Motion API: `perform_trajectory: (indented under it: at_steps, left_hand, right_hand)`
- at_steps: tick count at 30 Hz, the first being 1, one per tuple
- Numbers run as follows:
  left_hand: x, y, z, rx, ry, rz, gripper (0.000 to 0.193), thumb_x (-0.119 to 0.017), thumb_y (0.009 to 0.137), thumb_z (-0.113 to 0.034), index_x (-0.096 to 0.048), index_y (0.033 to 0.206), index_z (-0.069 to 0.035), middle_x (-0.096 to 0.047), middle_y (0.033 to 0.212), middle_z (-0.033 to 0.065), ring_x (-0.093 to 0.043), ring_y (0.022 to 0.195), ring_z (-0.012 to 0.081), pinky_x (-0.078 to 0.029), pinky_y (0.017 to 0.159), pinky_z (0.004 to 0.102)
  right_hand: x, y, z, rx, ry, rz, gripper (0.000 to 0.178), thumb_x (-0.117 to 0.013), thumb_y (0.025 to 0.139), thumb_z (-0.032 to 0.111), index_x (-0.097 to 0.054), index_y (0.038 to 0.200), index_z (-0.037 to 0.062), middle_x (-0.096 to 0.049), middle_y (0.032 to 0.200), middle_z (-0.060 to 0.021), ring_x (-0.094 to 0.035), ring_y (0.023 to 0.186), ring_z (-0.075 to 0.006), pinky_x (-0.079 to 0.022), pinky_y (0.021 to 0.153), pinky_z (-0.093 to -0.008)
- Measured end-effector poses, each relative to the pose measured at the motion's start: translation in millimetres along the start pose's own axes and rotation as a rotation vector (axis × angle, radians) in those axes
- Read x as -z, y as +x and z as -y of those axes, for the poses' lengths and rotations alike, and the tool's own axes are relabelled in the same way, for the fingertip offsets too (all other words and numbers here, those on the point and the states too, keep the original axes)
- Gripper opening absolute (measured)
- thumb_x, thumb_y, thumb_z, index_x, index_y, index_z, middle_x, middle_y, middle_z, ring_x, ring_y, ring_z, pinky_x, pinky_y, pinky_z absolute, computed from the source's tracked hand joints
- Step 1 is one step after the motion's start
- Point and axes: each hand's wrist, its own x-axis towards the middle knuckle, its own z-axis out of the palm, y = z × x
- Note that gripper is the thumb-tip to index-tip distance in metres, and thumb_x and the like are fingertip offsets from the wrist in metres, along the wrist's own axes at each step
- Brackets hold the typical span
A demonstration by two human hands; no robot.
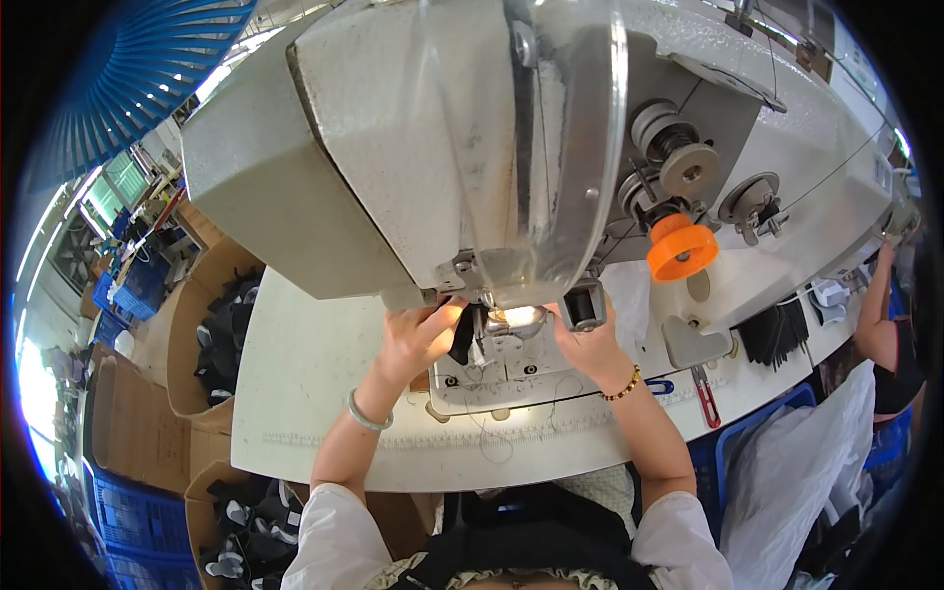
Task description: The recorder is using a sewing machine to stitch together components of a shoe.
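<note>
A large off-white industrial sewing machine [383, 128] fills the upper middle, its lit needle area [516, 317] low in front of me. My left hand [421, 339] is just left of the needle area, its fingers closed on a small black fabric piece [462, 339]. On the other side, my right hand [590, 349] reaches up beside a black-framed machine part [584, 304], which hides most of its fingers. Whether that hand holds anything is hidden. Below the needle lies a metal bed plate [506, 372], with loose thread ends in front of it.
Red-handled snips [706, 396] and a blue-handled tool [661, 387] lie right on the white table [334, 393]. Beyond them sits a stack of black strips [774, 334]. Cardboard boxes [197, 393] of black pieces stand left. Another person's arm [875, 305] shows at far right.
</note>
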Motion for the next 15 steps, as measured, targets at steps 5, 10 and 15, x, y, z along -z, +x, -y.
perform_trajectory:
  at_steps: [5,10,15]
  left_hand:
    - [-1.0,1.9,-0.2,0.014,-0.035,-0.04,0.03,-0.068,0.055,0.008,-0.063,0.08,-0.009,-0.06,0.068,0.0037,-0.057,0.064,0.0223,-0.045,0.061,0.0321]
    - [-5.1,4.8,1.9,0.015,-0.065,-0.085,0.03,-0.067,0.057,0.007,-0.063,0.082,-0.01,-0.061,0.069,0.0013,-0.056,0.067,0.0215,-0.044,0.066,0.0331]
    - [-5.6,-1.7,1.0,0.044,-0.017,-0.03,0.025,-0.069,0.059,0.009,-0.063,0.08,-0.003,-0.066,0.08,0.0104,-0.064,0.072,0.0282,-0.049,0.066,0.0354]
  right_hand:
    - [-1.2,-1.6,-2.6,0.032,-0.032,0.007,0.024,-0.059,0.06,-0.012,-0.055,0.079,0.0035,-0.054,0.083,-0.0071,-0.052,0.082,-0.0291,-0.045,0.071,-0.036]
    - [0.6,-0.9,-2.9,0.07,-0.078,0.018,0.024,-0.059,0.059,-0.011,-0.054,0.079,0.0031,-0.053,0.081,-0.0076,-0.052,0.081,-0.03,-0.045,0.07,-0.037]
    - [0.8,-6.7,-9.6,0.024,-0.192,0.064,0.024,-0.06,0.064,-0.01,-0.058,0.085,0.0009,-0.056,0.089,-0.0114,-0.055,0.092,-0.0337,-0.046,0.082,-0.0411]
